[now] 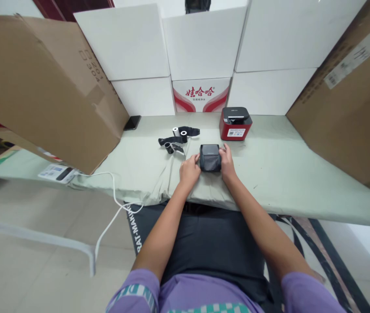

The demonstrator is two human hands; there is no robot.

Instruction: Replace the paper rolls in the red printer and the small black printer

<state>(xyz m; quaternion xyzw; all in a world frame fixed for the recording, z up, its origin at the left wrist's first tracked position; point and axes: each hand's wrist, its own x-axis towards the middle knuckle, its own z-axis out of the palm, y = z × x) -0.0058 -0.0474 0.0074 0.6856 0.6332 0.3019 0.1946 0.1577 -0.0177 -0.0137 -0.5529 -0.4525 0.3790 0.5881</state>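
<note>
A small dark grey box-shaped device (210,158), like a portable printer, rests on the cloth-covered table near its front edge. My left hand (189,170) grips its left side, fingertips at the upper left edge. On the opposite side, my right hand (226,163) is closed on the device's right edge, thumb and fingers along it. Just left of the device lie several small rolls (169,148) with loose black strips (189,131) trailing from them. A red and black box-like machine (236,124) with a white label stands behind my right hand.
A black phone (132,122) lies at the back left beside a large cardboard box (51,82). Another cardboard box (351,104) stands at the right. White boxes (201,48) wall off the back. A white cable (113,187) hangs off the table's (276,174) front left.
</note>
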